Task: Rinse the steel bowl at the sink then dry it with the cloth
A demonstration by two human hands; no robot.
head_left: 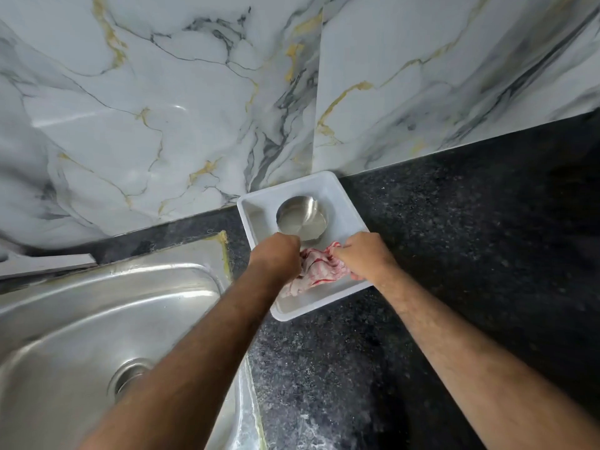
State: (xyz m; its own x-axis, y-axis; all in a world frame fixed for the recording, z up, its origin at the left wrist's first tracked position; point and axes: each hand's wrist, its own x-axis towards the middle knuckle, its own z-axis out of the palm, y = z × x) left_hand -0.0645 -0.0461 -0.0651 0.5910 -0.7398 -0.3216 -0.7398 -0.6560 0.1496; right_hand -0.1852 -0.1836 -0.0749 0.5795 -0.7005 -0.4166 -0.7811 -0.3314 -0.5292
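Note:
A small steel bowl (301, 218) stands upright in the far half of a white plastic tray (344, 196) on the black counter. A crumpled red-and-white cloth (319, 267) lies in the tray's near half. My left hand (276, 256) is closed at the bowl's near rim and the cloth's left edge; which of them it grips is hidden. My right hand (365, 254) pinches the cloth's right side. Both forearms reach in from below.
A steel sink (97, 319) with its drain (128, 376) fills the lower left. The black speckled counter (470, 254) spreads to the right. A marble-patterned wall (194, 108) rises just behind the tray. No tap is in view.

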